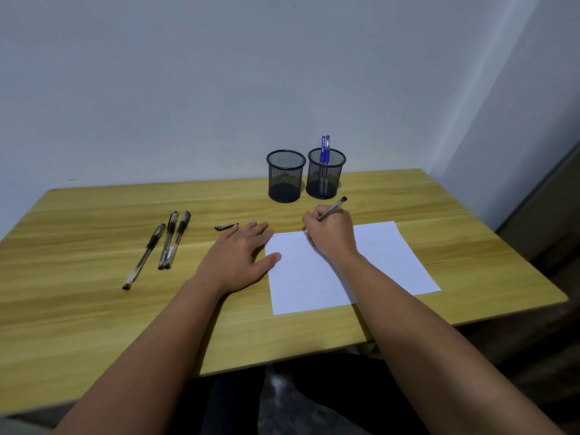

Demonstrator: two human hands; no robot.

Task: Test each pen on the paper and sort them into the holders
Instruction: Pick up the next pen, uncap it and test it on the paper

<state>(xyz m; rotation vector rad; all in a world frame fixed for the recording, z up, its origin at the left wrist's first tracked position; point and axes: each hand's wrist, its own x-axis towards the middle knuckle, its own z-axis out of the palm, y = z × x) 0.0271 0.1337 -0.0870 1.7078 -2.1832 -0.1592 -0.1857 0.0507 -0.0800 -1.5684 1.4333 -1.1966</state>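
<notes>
Clearly, the right hand (332,235) had its fingers closed around a pen (333,208), tip hidden beneath them at the paper (345,265). The left hand (240,255) lay flat, fingers spread, thumb pinning the sheet's edge. Light, short strokes would suit, the sheet kept pinned.

- Single head-worn wide-angle view, set above the near edge of the wooden table (94,309), facing forward and down.
- Close over both forearms, which enter from the bottom corners; left hand (238,259) and right hand (332,233) near mid-frame.
- Sheet of paper (314,277) just right of centre, seen at a slant, its far edge narrower than its near edge.
- Two mesh holders (285,177) farther off, at the table's back edge, close to the wall (188,89).
- Upper half filled by that wall; straight lines bowed at the frame's edges.
- Knees and floor in sight under the table's near edge.
- No second view, so no shared region.
</notes>
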